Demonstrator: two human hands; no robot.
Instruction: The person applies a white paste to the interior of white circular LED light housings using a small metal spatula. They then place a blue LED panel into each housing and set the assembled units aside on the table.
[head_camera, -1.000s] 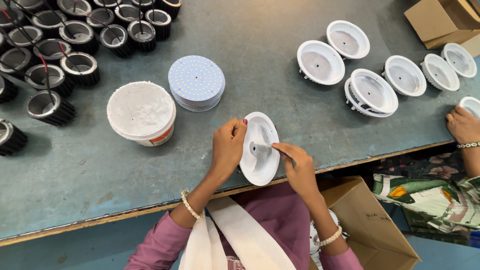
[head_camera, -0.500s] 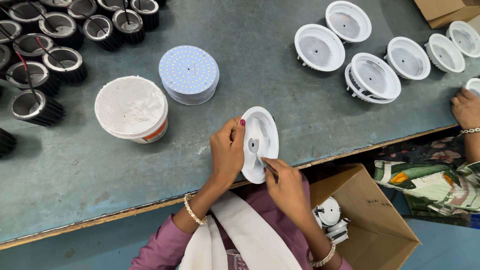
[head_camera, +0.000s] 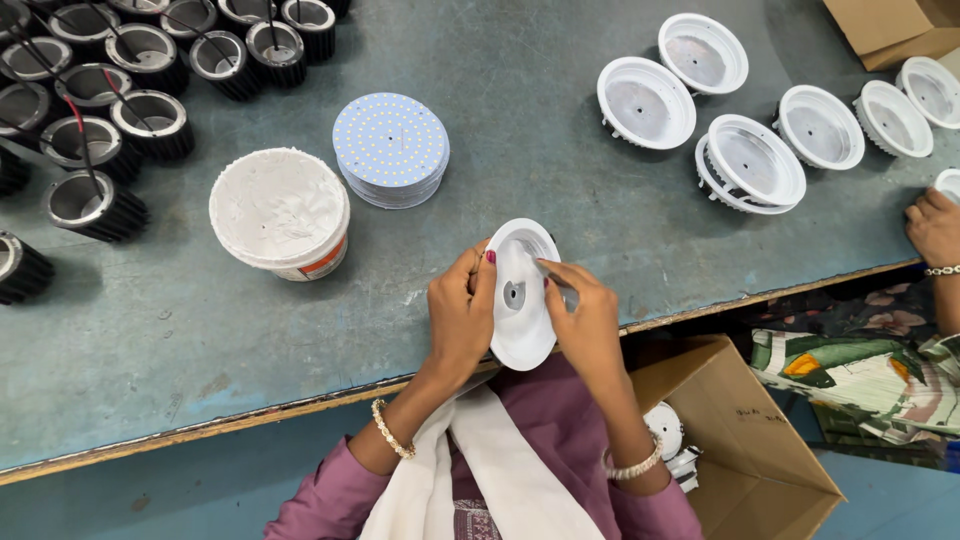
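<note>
head view — both hands (head_camera: 462, 318) (head_camera: 588, 320) grip one white housing (head_camera: 520, 295); six more on table (head_camera: 520, 90).

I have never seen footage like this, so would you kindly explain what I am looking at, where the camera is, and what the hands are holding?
There is no machine here: a person works with two bare hands, filmed by a camera worn on the head, looking down.

The left hand and right hand together hold a white round lamp housing on edge at the near rim of a grey-green table.

On the table lie a white tub of paste, a stack of round light boards, black finned metal cups at far left, and more white housings at right. An open cardboard box sits below the table. The hand at the right edge belongs to another person.
</note>
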